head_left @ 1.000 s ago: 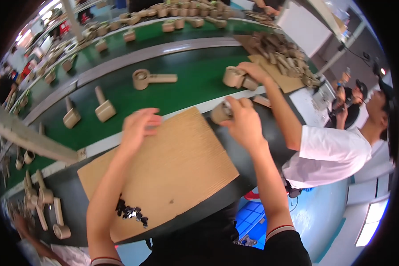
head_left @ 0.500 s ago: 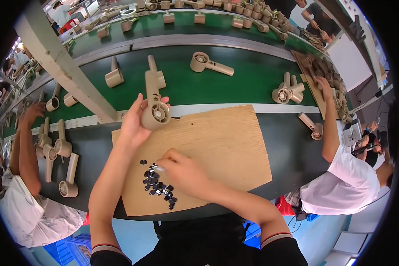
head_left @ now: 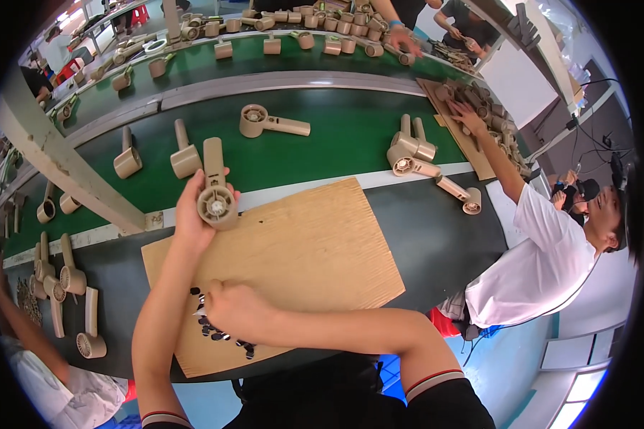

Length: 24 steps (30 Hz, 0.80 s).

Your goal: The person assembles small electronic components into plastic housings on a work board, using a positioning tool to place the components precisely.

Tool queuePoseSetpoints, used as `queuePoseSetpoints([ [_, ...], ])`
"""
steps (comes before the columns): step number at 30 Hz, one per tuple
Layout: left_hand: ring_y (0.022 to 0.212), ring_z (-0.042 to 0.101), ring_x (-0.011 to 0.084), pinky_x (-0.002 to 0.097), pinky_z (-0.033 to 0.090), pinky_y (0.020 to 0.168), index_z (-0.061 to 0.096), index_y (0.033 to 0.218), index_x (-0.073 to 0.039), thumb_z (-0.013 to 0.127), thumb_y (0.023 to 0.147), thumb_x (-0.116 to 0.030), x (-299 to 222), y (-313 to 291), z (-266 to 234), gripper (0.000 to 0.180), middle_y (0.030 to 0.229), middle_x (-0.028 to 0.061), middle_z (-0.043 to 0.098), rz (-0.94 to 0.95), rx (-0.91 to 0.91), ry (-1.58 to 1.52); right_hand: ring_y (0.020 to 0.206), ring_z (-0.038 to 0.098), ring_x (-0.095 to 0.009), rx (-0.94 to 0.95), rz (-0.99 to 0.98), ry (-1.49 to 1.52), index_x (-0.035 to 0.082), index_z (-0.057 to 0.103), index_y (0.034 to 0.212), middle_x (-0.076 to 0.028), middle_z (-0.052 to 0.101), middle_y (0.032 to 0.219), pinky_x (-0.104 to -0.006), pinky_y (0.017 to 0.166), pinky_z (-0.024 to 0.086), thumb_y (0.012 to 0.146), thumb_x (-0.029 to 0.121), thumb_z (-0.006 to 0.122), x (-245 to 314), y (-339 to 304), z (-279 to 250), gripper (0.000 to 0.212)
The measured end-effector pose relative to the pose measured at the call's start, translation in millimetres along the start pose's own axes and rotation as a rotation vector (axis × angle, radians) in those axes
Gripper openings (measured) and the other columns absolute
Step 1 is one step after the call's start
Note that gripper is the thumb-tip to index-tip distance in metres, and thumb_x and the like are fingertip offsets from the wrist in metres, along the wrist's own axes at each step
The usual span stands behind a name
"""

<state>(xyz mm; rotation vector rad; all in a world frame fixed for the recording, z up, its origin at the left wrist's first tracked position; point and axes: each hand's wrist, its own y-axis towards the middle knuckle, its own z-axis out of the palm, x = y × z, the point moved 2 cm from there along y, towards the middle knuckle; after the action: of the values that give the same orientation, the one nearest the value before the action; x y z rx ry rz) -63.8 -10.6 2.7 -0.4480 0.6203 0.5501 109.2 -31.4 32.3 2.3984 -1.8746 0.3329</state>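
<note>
Beige hair-dryer housing (head_left: 215,191) is gripped in the left hand (head_left: 193,218), fingers closed around the barrel, round grille end facing the camera, handle pointing up, above the far left corner of the plywood board (head_left: 315,250). Small dark parts (head_left: 218,330) are heaped on the board's near left area; the right hand (head_left: 232,307) rests on them, fingers curled, pinching one. Further housings (head_left: 272,123) lie on the green conveyor belt (head_left: 336,136) beyond.
</note>
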Motion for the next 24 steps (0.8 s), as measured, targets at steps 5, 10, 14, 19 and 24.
queuePoseSetpoints([
  [5,0.069,0.063,0.0225,0.0325,0.052,0.062,0.055,0.117,0.004,0.041,0.100,-0.040,19.0,-6.0,15.3,0.049,0.074,0.0138,0.062,0.071,0.080,0.353,0.076,0.065,-0.032,-0.408,0.172,0.180,-0.003,0.062,0.098,-0.014,0.060,0.087,-0.0409,0.068,0.055,0.075,0.003,0.059,-68.8,-46.6,12.0,0.024],
  [10,0.068,0.063,0.0187,0.0290,0.052,0.060,0.055,0.115,0.004,0.041,0.100,-0.037,25.0,-9.1,12.5,0.046,0.077,0.0144,0.064,0.129,0.152,0.503,0.079,0.066,-0.033,-0.365,0.321,0.148,0.001,0.063,0.096,-0.014,0.060,0.090,-0.0409,0.069,0.056,0.077,0.002,0.059,-85.2,-70.0,-2.2,0.020],
  [14,0.068,0.063,0.0186,0.0290,0.052,0.061,0.054,0.116,0.003,0.041,0.099,-0.036,30.2,-13.0,19.5,0.044,0.076,0.0143,0.064,0.076,0.177,0.521,0.078,0.066,-0.030,-0.476,0.279,0.378,0.004,0.067,0.097,-0.011,0.064,0.092,-0.0393,0.066,0.055,0.079,-0.002,0.061,-103.2,-71.7,-0.5,0.020],
  [19,0.076,0.063,0.0176,0.0297,0.052,0.069,0.052,0.123,0.004,0.042,0.099,-0.034,29.7,-20.0,23.6,0.047,0.094,0.0125,0.063,0.143,0.218,0.630,0.072,0.063,-0.021,-0.774,0.412,0.611,0.004,0.071,0.095,-0.010,0.068,0.086,-0.0305,0.064,0.050,0.083,-0.001,0.068,-122.9,-46.4,-35.5,0.014],
  [24,0.076,0.062,0.0149,0.0273,0.051,0.069,0.054,0.122,0.005,0.039,0.101,-0.024,33.4,-20.4,22.5,0.039,0.094,0.0096,0.062,0.101,0.257,0.515,0.069,0.056,-0.010,-1.019,0.526,0.950,0.004,0.072,0.095,-0.004,0.066,0.083,-0.0231,0.060,0.044,0.086,0.001,0.070,-129.5,-28.8,-21.1,0.010],
])
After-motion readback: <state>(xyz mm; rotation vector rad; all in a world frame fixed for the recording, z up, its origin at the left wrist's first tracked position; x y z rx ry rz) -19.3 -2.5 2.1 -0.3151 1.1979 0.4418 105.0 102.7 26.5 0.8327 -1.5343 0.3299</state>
